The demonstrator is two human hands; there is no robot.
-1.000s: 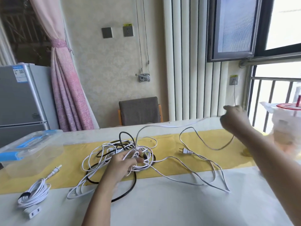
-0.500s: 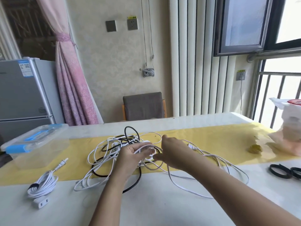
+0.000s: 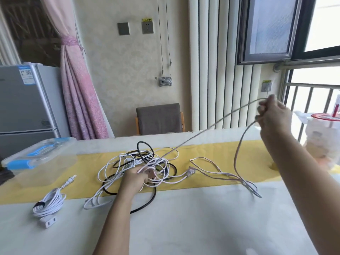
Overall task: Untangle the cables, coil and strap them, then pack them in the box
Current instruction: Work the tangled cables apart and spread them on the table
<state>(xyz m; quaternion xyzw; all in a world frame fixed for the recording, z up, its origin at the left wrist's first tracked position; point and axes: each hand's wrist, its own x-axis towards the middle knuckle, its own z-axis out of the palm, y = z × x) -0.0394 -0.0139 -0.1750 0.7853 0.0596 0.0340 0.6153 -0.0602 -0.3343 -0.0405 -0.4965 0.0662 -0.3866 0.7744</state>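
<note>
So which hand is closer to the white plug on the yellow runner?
Left. The left hand grips the tangle just left of the plug. The right hand is raised well above and to its right, holding a white cable.

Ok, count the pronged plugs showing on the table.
2. The coil's plug lies on the yellow runner at left; the loose plug lies right of the tangle. More may be hidden under the tangle or left hand.
</note>
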